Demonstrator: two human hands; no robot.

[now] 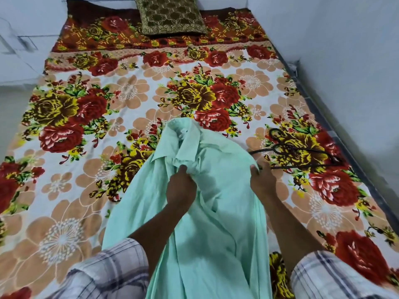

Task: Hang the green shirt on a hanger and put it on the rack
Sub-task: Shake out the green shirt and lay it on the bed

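Shirt [194,234] hangs crumpled from both my hands over the near half of the bed [64,212], collar up, tail trailing toward me. My left grip [180,186] clenches bunched cloth below the collar; my right grip [262,180] pinches the shoulder edge. The hanger [277,148] lies flat just beyond that hand, toward the bed's right edge. My worry: the twisted front hides the neck opening, so the hanger could snag a sleeve, or the shirt could slip when I reach.

The floral-sheeted bed [133,83] carried the green shirt [194,234], gripped in my left hand [180,186] and right hand [262,180]. A black hanger [277,148] lay flat just beyond my right fingertips. A brown cushion [170,16] sat far beyond them.
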